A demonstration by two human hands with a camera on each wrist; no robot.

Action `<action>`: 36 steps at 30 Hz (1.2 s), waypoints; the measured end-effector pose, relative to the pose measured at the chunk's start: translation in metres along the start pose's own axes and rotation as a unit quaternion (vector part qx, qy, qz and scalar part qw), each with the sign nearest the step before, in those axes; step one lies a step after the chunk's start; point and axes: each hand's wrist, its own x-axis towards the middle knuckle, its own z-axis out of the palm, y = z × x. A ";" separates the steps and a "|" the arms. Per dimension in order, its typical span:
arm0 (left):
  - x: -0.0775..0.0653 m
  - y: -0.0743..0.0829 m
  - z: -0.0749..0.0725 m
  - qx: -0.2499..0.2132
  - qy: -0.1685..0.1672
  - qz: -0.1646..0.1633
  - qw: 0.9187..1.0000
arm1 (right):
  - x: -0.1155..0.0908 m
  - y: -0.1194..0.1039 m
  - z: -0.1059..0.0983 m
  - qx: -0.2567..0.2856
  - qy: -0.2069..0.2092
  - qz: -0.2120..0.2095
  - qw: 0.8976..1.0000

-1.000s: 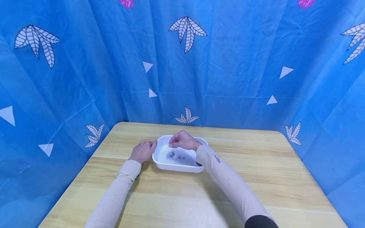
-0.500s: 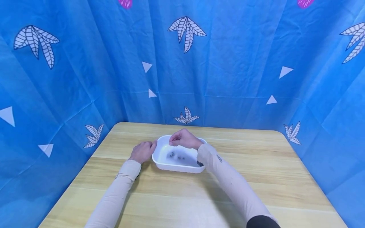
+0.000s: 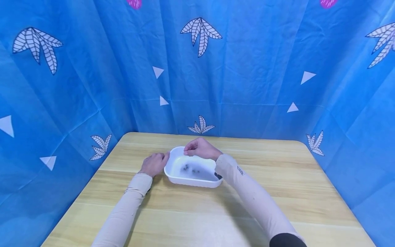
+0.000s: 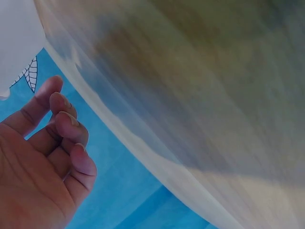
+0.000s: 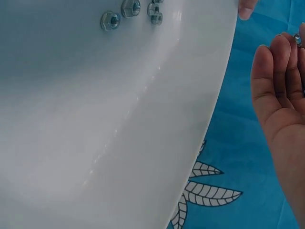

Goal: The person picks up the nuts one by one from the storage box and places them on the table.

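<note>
In the head view a white plastic tray stands on the table, with several metal hex nuts on its floor. The right wrist view shows the hex nuts closer, near the tray's wall. My right hand is over the tray's far side, fingers bent; a small shiny nut shows at its fingertips, partly cut off by the frame. My left hand touches the tray's left rim near the thumb. In the left wrist view its fingers are loosely bent, apart from the tray.
The wooden table extends around the tray, with both sleeved forearms reaching across it. Behind and at both sides hangs a blue patterned curtain.
My right hand has moved slightly up and to the right over the tray, its fingertips still together. The left hand, tray and nuts on its floor stay in place.
</note>
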 end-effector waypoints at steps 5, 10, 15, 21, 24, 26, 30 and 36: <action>-0.002 0.000 0.001 -0.003 0.001 -0.001 1.000 | -0.007 0.001 -0.009 -0.001 0.006 -0.001 1.000; -0.001 -0.001 0.002 -0.004 0.001 0.001 1.000 | -0.017 0.002 -0.022 -0.006 0.019 -0.002 1.000; -0.001 0.000 0.000 -0.006 0.003 0.001 1.000 | -0.025 0.003 -0.035 -0.016 0.037 0.000 0.999; -0.002 0.000 -0.001 -0.005 0.003 0.001 1.000 | -0.034 0.008 -0.043 -0.022 0.049 0.003 0.999; -0.002 -0.001 0.000 -0.003 0.002 0.004 1.000 | -0.039 0.009 -0.044 -0.023 0.052 0.008 0.998; -0.002 -0.002 0.002 -0.004 -0.002 0.003 1.000 | -0.041 0.010 -0.045 -0.024 0.055 0.013 0.998; -0.001 -0.003 0.003 -0.009 -0.005 -0.002 1.000 | -0.045 0.014 -0.048 -0.027 0.059 0.019 0.998; -0.001 -0.001 0.001 -0.014 -0.003 0.000 1.000 | -0.050 0.023 -0.055 -0.024 0.060 0.021 0.998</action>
